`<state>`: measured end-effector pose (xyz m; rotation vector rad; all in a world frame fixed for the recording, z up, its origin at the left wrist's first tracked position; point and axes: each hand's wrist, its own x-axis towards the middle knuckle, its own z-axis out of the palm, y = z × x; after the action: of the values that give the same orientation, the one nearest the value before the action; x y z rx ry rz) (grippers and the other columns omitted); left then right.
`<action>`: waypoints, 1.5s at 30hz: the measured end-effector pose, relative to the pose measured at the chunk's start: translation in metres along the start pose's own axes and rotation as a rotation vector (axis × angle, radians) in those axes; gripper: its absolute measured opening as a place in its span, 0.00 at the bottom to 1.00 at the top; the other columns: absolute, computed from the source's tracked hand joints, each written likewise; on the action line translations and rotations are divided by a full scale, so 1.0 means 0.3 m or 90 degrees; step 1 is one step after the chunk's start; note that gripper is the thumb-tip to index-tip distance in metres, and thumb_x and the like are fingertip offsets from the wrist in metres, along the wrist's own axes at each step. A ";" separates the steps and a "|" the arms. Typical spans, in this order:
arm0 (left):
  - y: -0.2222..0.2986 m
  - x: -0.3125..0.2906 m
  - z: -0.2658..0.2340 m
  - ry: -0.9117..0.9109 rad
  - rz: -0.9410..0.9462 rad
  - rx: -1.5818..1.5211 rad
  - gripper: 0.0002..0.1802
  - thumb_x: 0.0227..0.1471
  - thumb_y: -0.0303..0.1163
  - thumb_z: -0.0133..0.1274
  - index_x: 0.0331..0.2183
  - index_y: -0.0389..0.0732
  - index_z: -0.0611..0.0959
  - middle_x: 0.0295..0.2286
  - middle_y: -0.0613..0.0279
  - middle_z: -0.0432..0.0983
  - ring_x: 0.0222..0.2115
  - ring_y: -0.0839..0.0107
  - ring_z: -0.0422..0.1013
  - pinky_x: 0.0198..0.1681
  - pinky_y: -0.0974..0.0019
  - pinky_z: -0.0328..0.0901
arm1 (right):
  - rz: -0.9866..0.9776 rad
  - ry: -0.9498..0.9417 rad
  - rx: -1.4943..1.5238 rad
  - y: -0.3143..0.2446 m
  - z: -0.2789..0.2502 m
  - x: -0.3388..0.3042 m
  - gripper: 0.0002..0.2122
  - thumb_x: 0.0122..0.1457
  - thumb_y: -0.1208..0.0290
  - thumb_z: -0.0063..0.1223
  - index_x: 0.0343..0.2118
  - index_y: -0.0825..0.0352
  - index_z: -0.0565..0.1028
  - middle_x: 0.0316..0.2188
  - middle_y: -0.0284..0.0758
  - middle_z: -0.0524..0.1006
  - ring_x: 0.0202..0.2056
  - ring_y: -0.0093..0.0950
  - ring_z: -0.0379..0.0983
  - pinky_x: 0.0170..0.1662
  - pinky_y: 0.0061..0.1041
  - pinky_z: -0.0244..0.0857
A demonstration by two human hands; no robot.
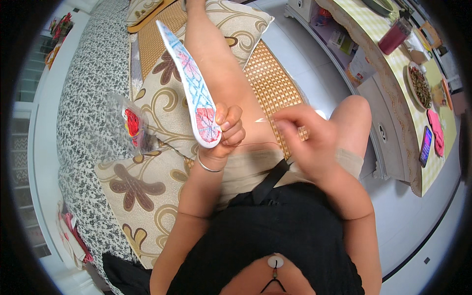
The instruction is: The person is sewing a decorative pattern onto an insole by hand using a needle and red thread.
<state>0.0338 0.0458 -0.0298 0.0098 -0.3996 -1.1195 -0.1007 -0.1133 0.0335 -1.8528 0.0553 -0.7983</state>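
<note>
Insole: the white shoe insole point(194, 86), stitched in blue, red and pink, stands at upper centre-left of the frame, toe end toward the top, heel end in your left hand.
Left hand: your left hand point(228, 124), near centre, has its fingers closed round the heel's right edge; a pale bangle point(209, 169) circles the wrist.
Right hand: your right hand point(314, 142), right of centre, is motion-blurred, fingers half curled and apart from the insole; cannot tell whether the fingertips pinch anything.
Thread: a thin dark red thread point(260, 143) runs from beside your left hand toward your right.
Supplies: a clear plastic bag point(110, 118) with a red thread bundle point(132, 122) inside lies left of centre, beside the patterned cushion point(137, 187).
Table: at right of the frame, a smartphone point(426, 146) lies just beside a pink cloth point(435, 132).
</note>
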 end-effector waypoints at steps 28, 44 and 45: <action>-0.044 -0.009 0.099 0.154 0.054 0.194 0.05 0.52 0.27 0.49 0.27 0.35 0.73 0.23 0.61 0.66 0.13 0.81 0.56 0.16 0.79 0.55 | 0.194 -0.129 0.262 0.003 0.110 -0.015 0.04 0.53 0.79 0.51 0.31 0.70 0.75 0.24 0.35 0.77 0.27 0.22 0.75 0.29 0.19 0.67; -0.091 0.004 0.275 0.408 0.085 0.566 0.05 0.47 0.19 0.53 0.30 0.29 0.76 0.20 0.62 0.72 0.15 0.85 0.61 0.18 0.80 0.57 | 0.460 -0.070 0.564 0.094 0.097 -0.064 0.06 0.52 0.76 0.53 0.34 0.68 0.76 0.26 0.27 0.76 0.24 0.13 0.67 0.25 0.12 0.58; -0.094 0.003 0.274 0.405 0.087 0.567 0.05 0.47 0.19 0.53 0.30 0.29 0.76 0.20 0.62 0.72 0.15 0.85 0.61 0.18 0.80 0.57 | 0.463 -0.074 0.571 0.100 0.094 -0.068 0.06 0.52 0.76 0.53 0.34 0.68 0.76 0.26 0.27 0.76 0.24 0.13 0.68 0.25 0.13 0.59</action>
<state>-0.0165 0.0483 0.0411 1.0787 -0.2862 -0.6752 -0.0915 -0.0954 -0.0077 -0.9012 0.2400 -0.1333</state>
